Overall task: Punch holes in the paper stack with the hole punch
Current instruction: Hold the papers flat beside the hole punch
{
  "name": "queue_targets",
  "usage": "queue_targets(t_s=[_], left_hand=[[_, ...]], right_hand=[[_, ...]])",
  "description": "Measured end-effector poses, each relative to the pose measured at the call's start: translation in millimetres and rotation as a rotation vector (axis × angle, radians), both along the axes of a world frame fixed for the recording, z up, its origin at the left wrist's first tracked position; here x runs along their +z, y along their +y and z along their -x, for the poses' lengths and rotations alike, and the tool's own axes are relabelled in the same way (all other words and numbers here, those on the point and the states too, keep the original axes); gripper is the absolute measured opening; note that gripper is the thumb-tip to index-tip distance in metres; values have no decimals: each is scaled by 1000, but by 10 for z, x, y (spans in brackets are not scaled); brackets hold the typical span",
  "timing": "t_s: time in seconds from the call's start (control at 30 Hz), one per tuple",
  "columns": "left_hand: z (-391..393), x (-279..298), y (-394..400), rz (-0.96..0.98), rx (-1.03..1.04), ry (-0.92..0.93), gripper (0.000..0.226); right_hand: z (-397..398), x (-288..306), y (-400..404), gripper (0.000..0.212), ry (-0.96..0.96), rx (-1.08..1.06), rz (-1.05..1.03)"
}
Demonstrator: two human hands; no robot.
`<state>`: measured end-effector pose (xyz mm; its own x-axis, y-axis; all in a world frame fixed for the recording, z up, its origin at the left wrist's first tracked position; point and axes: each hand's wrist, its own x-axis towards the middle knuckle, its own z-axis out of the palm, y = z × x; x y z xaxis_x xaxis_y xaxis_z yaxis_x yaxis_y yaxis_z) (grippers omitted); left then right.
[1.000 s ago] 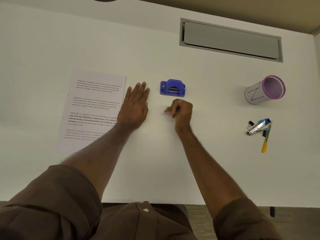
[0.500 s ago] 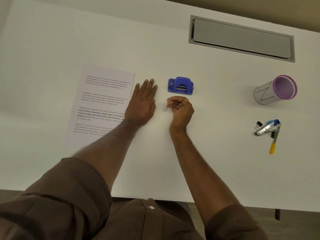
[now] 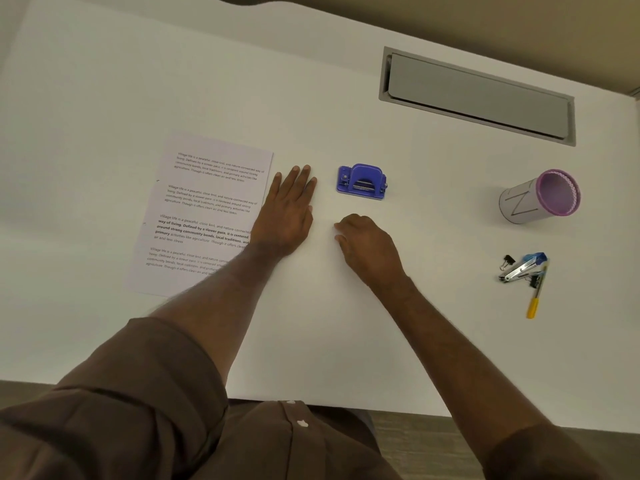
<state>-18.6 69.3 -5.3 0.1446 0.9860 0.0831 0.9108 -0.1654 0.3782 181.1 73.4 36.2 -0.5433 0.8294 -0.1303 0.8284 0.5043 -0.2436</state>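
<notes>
A stack of printed white paper (image 3: 204,209) lies flat on the white desk (image 3: 104,98), left of centre. A small blue hole punch (image 3: 361,183) sits on the desk to the right of the paper, apart from it. My left hand (image 3: 289,211) rests flat, fingers together and palm down, between the paper's right edge and the punch, its wrist over the paper's edge. My right hand (image 3: 367,245) lies just below the punch, fingers curled under and holding nothing, not touching the punch.
A grey cable hatch (image 3: 479,95) is set into the desk at the back right. A white cup with a purple rim (image 3: 538,197) lies on its side at right. Below it lie a stapler (image 3: 523,268), binder clips (image 3: 508,262) and a yellow-tipped pen (image 3: 535,296).
My right hand drew back a little from the punch and its fist loosened slightly. My left hand stayed flat in place. The view shifted slightly.
</notes>
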Motion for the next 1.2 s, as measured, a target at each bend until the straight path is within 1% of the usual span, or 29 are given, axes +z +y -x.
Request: queue_targets(t_s=[0.1, 0.17, 0.2, 0.3, 0.4, 0.57, 0.7, 0.8, 0.93, 1.03, 1.1, 1.13, 1.17, 1.2], left_hand=[[0, -4, 3, 3, 0, -3, 55], [-1, -8, 3, 5, -2, -7, 55], [0, -11, 5, 7, -4, -8, 56], [5, -27, 11, 6, -9, -11, 56], [4, -43, 12, -3, -8, 3, 55], [9, -57, 20, 18, -10, 21, 57], [8, -59, 17, 27, -13, 23, 58], [6, -51, 17, 22, -11, 20, 57], [-6, -28, 15, 25, -3, 10, 57], [-8, -13, 11, 21, -3, 2, 57], [-5, -13, 8, 22, -2, -2, 57], [-7, -15, 7, 25, -1, -2, 57], [-8, -15, 8, 29, 1, -3, 57], [-9, -15, 9, 35, 3, -4, 57]], right_hand=[[43, -18, 8, 26, -74, 45, -27], [43, -13, -15, 12, -84, 73, -69], [26, -14, -27, 8, -74, 89, -94], [-31, -15, -35, 21, -21, 123, -148], [-25, -26, -14, 20, 5, 148, -182], [-4, 5, -19, 19, -20, 150, -151], [30, 23, -49, 36, -32, 136, -112], [75, 19, -68, 43, -55, 128, -115], [105, -59, -64, 45, -108, 134, -110], [109, -123, -35, 43, -108, 129, -90], [126, -129, -26, 40, -56, 82, -99], [146, -124, -29, 35, -8, 23, -113], [168, -111, -36, 26, 61, -79, -131], [175, -95, -32, 15, 168, -230, -141]])
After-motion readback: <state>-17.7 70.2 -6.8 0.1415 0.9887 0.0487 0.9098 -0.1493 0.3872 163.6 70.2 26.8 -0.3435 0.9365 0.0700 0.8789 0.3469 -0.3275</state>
